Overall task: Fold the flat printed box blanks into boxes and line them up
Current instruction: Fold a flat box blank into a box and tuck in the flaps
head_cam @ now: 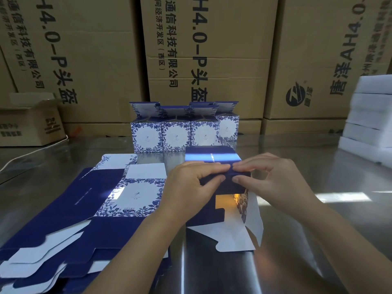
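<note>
A half-formed blue and white printed box [212,158] lies on its side in the middle of the steel table [318,209], its open end with white flaps turned toward me. My left hand [186,187] and my right hand [271,177] meet over its upper near edge, and the fingers and thumbs of both pinch a dark blue flap there. A stack of flat box blanks [84,209] lies to the left under my left forearm. Several folded boxes [176,132] stand in a row behind, lids up.
Tall brown cartons [212,49] wall off the back of the table. A small brown carton [29,122] sits at the far left with a white cable running from it. White foam slabs [369,119] are stacked at the right edge.
</note>
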`<state>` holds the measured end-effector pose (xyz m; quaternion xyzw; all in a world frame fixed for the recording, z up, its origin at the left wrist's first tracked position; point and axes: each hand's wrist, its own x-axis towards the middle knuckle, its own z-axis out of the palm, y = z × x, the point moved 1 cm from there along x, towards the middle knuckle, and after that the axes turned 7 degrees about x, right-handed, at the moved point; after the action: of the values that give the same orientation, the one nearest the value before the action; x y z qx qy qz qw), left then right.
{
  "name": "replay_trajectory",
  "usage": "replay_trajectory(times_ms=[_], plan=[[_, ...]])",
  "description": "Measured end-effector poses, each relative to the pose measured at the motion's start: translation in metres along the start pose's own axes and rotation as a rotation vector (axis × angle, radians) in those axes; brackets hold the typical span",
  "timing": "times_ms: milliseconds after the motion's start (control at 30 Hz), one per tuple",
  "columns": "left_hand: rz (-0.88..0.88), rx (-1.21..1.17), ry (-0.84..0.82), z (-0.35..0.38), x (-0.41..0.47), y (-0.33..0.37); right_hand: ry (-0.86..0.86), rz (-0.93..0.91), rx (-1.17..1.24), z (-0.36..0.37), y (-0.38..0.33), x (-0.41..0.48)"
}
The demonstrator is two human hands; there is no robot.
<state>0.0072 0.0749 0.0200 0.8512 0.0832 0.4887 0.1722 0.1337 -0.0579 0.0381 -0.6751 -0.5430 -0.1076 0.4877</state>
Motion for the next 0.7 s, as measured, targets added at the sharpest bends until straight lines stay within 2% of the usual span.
replay_trajectory(times_ms=[267,533,700], plan=[[0.016,-0.071,0.056,0.006,0.001,0.001,0.011,0.007,-0.030,0.004,0.003,0.001],[0.038,-0.078,-0.018,0.001,0.003,-0.003,0.008,0.024,0.023,0.003,0.003,0.001],[-0.174,-0.319,-0.159,-0.010,0.007,-0.013,0.012,0.026,0.053,0.003,0.003,0.000]])
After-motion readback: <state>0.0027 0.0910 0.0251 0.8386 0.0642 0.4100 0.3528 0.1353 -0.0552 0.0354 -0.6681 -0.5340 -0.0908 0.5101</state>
